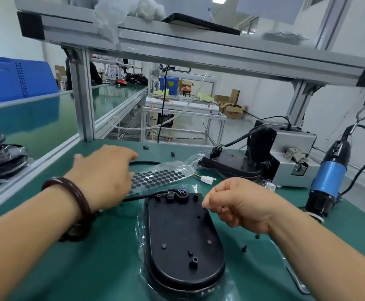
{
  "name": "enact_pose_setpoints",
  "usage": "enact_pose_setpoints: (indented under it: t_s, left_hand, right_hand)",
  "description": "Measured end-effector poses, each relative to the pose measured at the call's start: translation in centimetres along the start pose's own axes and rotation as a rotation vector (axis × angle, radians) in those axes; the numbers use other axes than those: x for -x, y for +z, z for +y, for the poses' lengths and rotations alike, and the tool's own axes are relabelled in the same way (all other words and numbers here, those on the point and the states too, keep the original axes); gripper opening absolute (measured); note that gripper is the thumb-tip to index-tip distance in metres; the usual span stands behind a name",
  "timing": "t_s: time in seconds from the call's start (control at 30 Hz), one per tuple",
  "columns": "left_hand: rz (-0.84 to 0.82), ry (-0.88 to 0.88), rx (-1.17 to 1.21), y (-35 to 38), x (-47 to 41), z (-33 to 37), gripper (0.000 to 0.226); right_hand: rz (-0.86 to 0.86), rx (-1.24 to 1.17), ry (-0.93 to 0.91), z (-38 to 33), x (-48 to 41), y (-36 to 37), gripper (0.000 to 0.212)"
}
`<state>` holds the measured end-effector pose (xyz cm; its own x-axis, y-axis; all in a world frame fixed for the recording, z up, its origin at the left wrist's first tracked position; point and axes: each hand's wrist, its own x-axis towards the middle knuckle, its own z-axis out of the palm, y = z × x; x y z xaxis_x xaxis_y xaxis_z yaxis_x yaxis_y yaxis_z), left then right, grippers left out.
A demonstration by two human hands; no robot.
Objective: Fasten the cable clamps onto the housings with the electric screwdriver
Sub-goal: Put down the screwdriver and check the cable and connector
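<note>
1. Head view: the left hand (103, 177) reaches over the dotted sheet (159, 177), fingers straight and loosely together.
2. The right hand (238, 205) has its fingers curled, thumb against forefinger; whether it pinches anything cannot be told.
3. The housing (181, 235) lies on the green mat (112, 268), between both sets of fingertips and nearer the camera.
4. The electric screwdriver (329, 177) stands well right of the right fingers, untouched.
5. The markings on the blue crate (22, 79) are too blurred to read.
</note>
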<state>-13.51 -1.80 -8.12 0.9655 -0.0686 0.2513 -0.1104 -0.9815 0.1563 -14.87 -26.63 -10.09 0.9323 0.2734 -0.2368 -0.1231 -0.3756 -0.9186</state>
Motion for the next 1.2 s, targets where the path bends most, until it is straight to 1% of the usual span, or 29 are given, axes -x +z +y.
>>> enact_pose_setpoints:
  t_s: [0.07, 0.13, 0.2, 0.23, 0.3, 0.37, 0.4, 0.47, 0.5, 0.73, 0.77, 0.87, 0.9, 1.03, 1.2]
  left_hand:
    - [0.044, 0.175, 0.104, 0.6, 1.6, 2.1, 0.037]
    - [0.018, 0.278, 0.247, 1.6, 3.3, 3.9, 0.033]
    - [-0.017, 0.321, 0.367, 2.5, 4.6, 4.8, 0.031]
    - [-0.013, 0.331, 0.403, 3.0, 4.9, 5.0, 0.031]
    - [0.01, 0.343, 0.453, 3.5, 5.2, 5.2, 0.031]
    - [0.032, 0.347, 0.477, 3.7, 5.4, 5.4, 0.032]
    - [0.041, 0.349, 0.478, 3.8, 5.5, 5.5, 0.032]
    - [0.055, 0.349, 0.474, 3.9, 5.7, 5.6, 0.032]
    - [0.063, 0.346, 0.475, 3.9, 5.7, 5.6, 0.032]
    - [0.071, 0.334, 0.475, 4.1, 5.8, 5.6, 0.034]
    - [0.069, 0.334, 0.476, 4.1, 5.8, 5.7, 0.034]
    - [0.066, 0.332, 0.471, 4.1, 5.8, 5.6, 0.032]
    - [0.067, 0.33, 0.472, 4.1, 5.8, 5.6, 0.032]
    - [0.068, 0.324, 0.477, 4.1, 5.9, 5.6, 0.03]
    - [0.076, 0.323, 0.479, 4.1, 5.9, 5.5, 0.026]
  right_hand:
    - [-0.004, -0.026, -0.003, 0.6, -0.1, 0.1, 0.01]
    - [-0.002, -0.02, -0.003, 0.9, -0.3, 0.3, 0.011]
    - [0.011, -0.005, 0.002, 1.1, -0.5, 0.3, 0.025]
    - [0.015, -0.005, 0.003, 1.2, -0.6, 0.4, 0.027]
    - [0.019, -0.002, -0.005, 1.3, -0.7, 0.4, 0.014]
    - [0.028, 0.008, -0.007, 1.4, -0.8, 0.4, 0.011]
    - [0.034, 0.013, -0.005, 1.4, -0.9, 0.4, 0.014]
    - [0.05, 0.032, 0.007, 1.4, -1.0, 0.5, 0.03]
    - [0.056, 0.041, 0.007, 1.3, -1.0, 0.5, 0.034]
    - [0.045, 0.055, 0.004, 1.5, -0.9, 0.4, 0.047]
    - [0.045, 0.055, 0.005, 1.5, -0.9, 0.4, 0.046]
    - [0.048, 0.055, -0.009, 1.5, -0.8, 0.4, 0.029]
    - [0.049, 0.057, -0.012, 1.4, -0.7, 0.5, 0.027]
    - [0.069, 0.086, -0.005, 1.3, -0.6, 0.6, 0.039]
    - [0.087, 0.088, -0.02, 1.3, -0.5, 0.6, 0.013]
